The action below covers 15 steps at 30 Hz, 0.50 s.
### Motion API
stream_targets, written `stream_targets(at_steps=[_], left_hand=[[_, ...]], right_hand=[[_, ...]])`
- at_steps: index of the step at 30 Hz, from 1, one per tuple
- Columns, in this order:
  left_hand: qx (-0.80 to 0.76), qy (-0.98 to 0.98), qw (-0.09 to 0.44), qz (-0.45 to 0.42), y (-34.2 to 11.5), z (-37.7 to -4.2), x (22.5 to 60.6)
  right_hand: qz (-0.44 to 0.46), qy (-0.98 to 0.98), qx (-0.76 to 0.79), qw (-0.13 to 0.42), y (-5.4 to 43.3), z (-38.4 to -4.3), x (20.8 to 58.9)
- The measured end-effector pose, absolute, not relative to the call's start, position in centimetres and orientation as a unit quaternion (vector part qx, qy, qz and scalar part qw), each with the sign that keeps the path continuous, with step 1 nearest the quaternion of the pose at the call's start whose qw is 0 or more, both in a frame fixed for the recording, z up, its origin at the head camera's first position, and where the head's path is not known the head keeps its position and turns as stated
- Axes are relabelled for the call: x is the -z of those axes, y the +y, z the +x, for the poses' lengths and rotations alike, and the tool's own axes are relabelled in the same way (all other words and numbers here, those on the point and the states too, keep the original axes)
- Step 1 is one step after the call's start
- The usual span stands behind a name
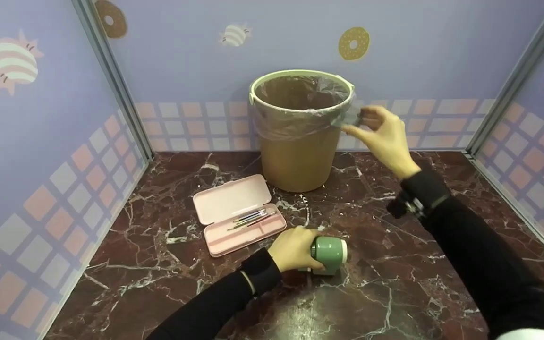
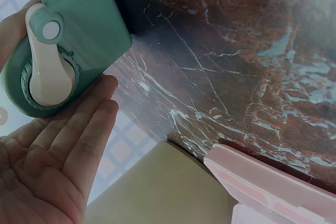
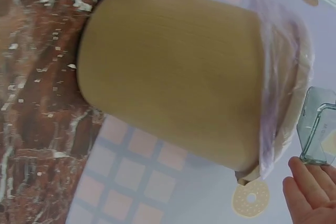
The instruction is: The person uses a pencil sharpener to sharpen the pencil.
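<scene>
A green pencil sharpener (image 1: 329, 252) with a white crank (image 2: 50, 72) sits on the table. My left hand (image 1: 294, 248) holds it, thumb on one side and fingers along the other. At the right edge of the bin (image 1: 295, 160), my right hand (image 1: 387, 139) pinches a small clear plastic drawer (image 3: 315, 127) by one end. The drawer is beside the rim, close against the thin plastic liner (image 1: 286, 125) folded over it. To the left of the sharpener lies an open pink pencil case (image 1: 232, 200) with several pencils (image 1: 250, 218) in its tray.
The bin stands near the back wall, behind the pencil case. Patterned panels (image 1: 196, 61) enclose the dark red marbled table (image 1: 168, 283) at the back and both sides. Small pale specks (image 1: 307, 208) show on the table in front of the bin.
</scene>
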<state>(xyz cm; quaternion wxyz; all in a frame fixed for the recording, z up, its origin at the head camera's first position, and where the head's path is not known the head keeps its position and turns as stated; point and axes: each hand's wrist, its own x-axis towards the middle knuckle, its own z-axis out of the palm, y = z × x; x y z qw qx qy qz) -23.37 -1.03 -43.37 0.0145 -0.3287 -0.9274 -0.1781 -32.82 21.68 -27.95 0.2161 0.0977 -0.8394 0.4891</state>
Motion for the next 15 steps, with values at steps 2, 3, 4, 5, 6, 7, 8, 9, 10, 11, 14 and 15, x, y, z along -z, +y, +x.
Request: stream_targets(at_steps=[2, 3, 4, 5, 6, 7, 8, 9, 10, 11, 14, 15], left_hand=[[0.178, -0.927, 0.014, -0.329, -1.1, -23.4, 43.4], [0.179, -0.927, 0.016, -0.33, -1.1, -23.4, 43.5], [0.178, -0.927, 0.015, -0.33, -1.1, -23.4, 43.5], [0.177, -0.927, 0.016, -0.33, -1.1, -23.5, 43.5], [0.175, -0.928, 0.017, -0.33, -1.1, -23.5, 43.6], [0.174, -0.928, 0.017, -0.33, -1.0, -23.5, 43.5], [0.174, -0.927, 0.017, -0.33, -1.0, -23.5, 43.5], [0.174, -0.927, 0.018, -0.331, -1.0, -23.5, 43.5], [0.172, -0.928, 0.017, -0.33, -1.0, -23.5, 43.5], [0.171, -0.928, 0.016, -0.33, -1.0, -23.5, 43.5], [0.173, -0.928, 0.014, -0.329, -1.1, -23.4, 43.4], [0.172, -0.928, 0.015, -0.329, -1.1, -23.5, 43.4]], right_hand=[[0.105, -0.843, -0.488, 0.2, 22.2, -31.9, 28.7], [0.108, -0.844, -0.488, 0.194, 22.4, -31.5, 29.1], [0.11, -0.846, -0.486, 0.189, 22.7, -31.0, 29.6], [0.115, -0.848, -0.483, 0.184, 23.0, -30.6, 30.0], [0.123, -0.848, -0.483, 0.181, 23.2, -30.2, 30.5], [0.13, -0.851, -0.477, 0.179, 23.4, -29.8, 31.0], [0.137, -0.852, -0.474, 0.174, 23.7, -29.4, 31.6], [0.141, -0.856, -0.466, 0.171, 23.9, -29.1, 32.2], [0.145, -0.86, -0.46, 0.166, 24.2, -28.7, 32.9], [0.151, -0.861, -0.458, 0.159, 24.4, -28.3, 33.6], [0.15, -0.87, -0.449, 0.136, 25.2, -27.1, 35.8], [0.15, -0.872, -0.449, 0.126, 25.4, -26.7, 36.4]])
